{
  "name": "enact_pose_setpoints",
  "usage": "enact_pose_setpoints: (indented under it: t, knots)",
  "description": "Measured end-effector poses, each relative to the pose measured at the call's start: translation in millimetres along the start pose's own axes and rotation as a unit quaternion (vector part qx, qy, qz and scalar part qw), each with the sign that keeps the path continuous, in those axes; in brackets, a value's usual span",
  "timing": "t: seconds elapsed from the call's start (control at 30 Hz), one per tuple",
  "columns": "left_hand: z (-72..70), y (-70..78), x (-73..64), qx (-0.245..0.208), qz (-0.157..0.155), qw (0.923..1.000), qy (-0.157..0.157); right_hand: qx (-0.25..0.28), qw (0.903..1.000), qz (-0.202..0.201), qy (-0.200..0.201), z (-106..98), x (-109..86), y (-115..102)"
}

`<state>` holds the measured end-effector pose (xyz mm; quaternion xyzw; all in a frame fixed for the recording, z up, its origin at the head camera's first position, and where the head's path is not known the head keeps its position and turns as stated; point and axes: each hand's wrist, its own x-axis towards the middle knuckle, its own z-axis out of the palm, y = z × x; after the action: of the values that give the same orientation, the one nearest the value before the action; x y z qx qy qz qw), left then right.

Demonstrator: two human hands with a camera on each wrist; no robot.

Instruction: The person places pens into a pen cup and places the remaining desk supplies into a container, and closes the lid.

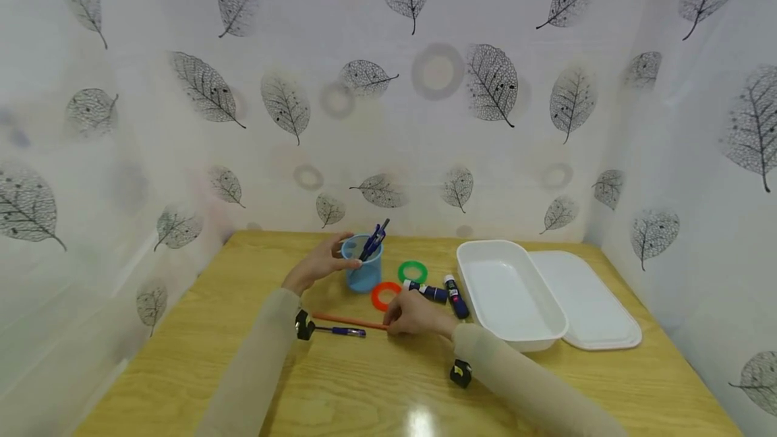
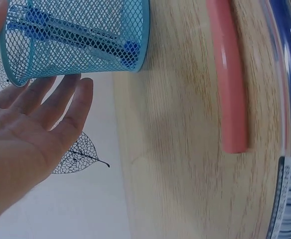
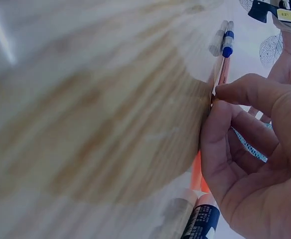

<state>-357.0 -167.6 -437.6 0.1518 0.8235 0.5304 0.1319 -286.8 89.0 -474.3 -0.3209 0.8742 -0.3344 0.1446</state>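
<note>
My left hand (image 1: 323, 263) holds a light blue mesh pen cup (image 1: 365, 279) near its rim, thumb on the near side and fingers round the far side. Blue pens (image 1: 373, 241) lean inside the cup. With thumb and forefinger, my right hand (image 1: 419, 314) pinches one end of an orange-red pencil (image 1: 349, 319) low at the tabletop. The pencil's other end points toward my left wrist, as the left wrist view also shows. Just in front of the pencil lies a blue pen (image 1: 349, 332), its clear barrel close beside my left wrist.
Behind my right hand lie an orange tape ring (image 1: 376, 297), a green tape ring (image 1: 413, 263) and two dark blue glue sticks (image 1: 456, 299). A white tray (image 1: 512, 288) stands to the right, with a white lid (image 1: 607, 315) beside it. Leaf-patterned curtains enclose the wooden table (image 1: 340, 390).
</note>
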Motion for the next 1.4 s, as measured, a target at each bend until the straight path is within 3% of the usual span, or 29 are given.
enact_pose_setpoints:
  t: [0.37,0.7,1.0,1.4]
  knots:
    - [3.9,-2.7,-4.0,-0.003,-0.004,1.0,0.001,-0.005,0.9997,0.012,-0.02,-1.2,-2.2,-2.0]
    - [4.1,-1.3,-4.7,-0.001,-0.001,1.0,-0.006,0.007,0.9994,0.035,-0.004,1.0,-6.2,-2.7]
    - [4.6,1.2,-2.6,-0.002,0.003,1.0,0.003,-0.007,0.9998,0.018,0.0,-1.8,-6.8,-3.0]
    - [2.3,2.1,-4.1,0.0,0.002,1.0,0.0,0.04,0.9989,0.026,0.002,-1.9,-6.9,1.1]
